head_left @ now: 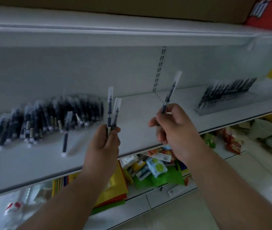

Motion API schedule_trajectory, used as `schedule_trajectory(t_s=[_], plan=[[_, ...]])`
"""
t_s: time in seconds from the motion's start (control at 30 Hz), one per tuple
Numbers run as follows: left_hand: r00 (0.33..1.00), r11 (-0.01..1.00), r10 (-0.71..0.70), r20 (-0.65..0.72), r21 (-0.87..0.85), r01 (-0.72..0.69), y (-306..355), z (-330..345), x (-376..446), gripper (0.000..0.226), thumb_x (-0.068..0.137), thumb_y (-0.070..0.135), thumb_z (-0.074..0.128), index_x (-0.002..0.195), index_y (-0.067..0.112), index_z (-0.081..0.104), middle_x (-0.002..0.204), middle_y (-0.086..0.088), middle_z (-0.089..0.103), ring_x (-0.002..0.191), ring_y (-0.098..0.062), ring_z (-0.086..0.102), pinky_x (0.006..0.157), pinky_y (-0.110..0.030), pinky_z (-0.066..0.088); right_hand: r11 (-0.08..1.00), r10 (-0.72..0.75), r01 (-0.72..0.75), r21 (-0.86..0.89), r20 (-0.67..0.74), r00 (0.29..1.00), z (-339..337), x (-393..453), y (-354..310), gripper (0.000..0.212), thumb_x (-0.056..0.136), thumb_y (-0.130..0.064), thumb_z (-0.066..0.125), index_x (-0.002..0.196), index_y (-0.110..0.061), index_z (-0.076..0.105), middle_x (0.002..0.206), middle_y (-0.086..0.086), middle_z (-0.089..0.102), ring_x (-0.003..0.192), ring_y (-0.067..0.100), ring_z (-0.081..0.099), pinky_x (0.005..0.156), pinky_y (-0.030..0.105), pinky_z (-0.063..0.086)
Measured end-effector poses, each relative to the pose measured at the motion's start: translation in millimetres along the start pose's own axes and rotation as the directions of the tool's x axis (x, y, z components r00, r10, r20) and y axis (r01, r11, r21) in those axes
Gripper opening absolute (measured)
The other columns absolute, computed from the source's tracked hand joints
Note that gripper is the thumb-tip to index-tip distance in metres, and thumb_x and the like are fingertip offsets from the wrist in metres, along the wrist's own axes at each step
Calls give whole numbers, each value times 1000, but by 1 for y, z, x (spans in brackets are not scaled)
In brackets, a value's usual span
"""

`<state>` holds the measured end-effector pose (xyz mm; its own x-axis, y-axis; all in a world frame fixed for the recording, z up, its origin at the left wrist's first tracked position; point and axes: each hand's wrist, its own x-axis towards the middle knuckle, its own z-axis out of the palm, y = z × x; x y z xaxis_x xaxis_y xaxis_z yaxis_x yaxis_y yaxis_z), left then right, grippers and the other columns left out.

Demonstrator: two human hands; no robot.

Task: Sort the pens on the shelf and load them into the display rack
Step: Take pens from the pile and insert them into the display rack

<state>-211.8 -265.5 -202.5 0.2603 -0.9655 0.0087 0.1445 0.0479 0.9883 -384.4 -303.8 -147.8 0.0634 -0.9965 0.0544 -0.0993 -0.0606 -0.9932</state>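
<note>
Left hand: fingers curled round two sleeved pens, upright. Right hand: pinches one pen, tilted toward display rack, well apart. Loose pile on shelf. Risk: slick sleeves slipping; rack toppling.

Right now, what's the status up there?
Left hand grips two pens. Right hand pinches one pen. Rack part-filled on shelf, path unobstructed. Pile left to sort.

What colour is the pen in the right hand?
Dark, near-black slim pen in a clear plastic sleeve, pinched by the right hand; head view.
</note>
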Motion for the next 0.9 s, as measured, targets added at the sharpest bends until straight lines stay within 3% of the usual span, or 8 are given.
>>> schedule_trajectory(t_s=[0.23,0.4,0.57,0.7,0.83,0.9], plan=[[999,995,13,45,100,-17,-27,138,-9,22,105,16,39,97,18,59,58,7,42,53,-14,36,53,-32,27,943,-162,111,-313,-143,976,-155,-13,3,17,104,-28,42,97,-17,53,85,0,70,53,19,58,53,31,45],[998,987,13,68,157,-23,-37,201,-2,23,104,22,40,95,24,61,59,4,44,52,-16,38,53,-35,31,882,-225,89,-464,-247,943,-221,-4,6,19,101,-34,48,88,-27,59,66,-3,65,56,8,59,57,33,51],[994,995,15,109,101,-26,-37,251,20,23,105,17,38,96,19,60,59,4,41,54,-17,34,52,-35,30,879,-299,103,-465,-371,879,-266,28,18,14,100,-33,49,92,-32,60,65,-6,65,58,4,59,61,38,52],[990,1000,-6,137,21,3,-31,290,47,24,105,15,37,93,18,57,56,10,37,53,-11,29,52,-30,24,876,-337,119,-468,-417,844,-297,49,31,13,95,-26,60,98,-38,55,78,-6,65,69,20,65,66,51,55],[994,1000,-5,110,-2,5,-32,314,56,20,104,13,38,96,3,53,55,10,35,51,-9,28,50,-28,25,868,-358,129,-480,-424,832,-324,75,33,9,98,-27,54,89,-28,53,71,-8,65,63,7,65,58,42,53],[997,1000,10,78,-4,-10,-32,321,58,20,105,11,37,95,6,54,54,11,34,49,-7,27,46,-24,26,859,-374,149,-489,-403,835,-333,97,33,17,100,-29,51,84,-23,53,67,-6,65,61,6,63,57,42,53]])
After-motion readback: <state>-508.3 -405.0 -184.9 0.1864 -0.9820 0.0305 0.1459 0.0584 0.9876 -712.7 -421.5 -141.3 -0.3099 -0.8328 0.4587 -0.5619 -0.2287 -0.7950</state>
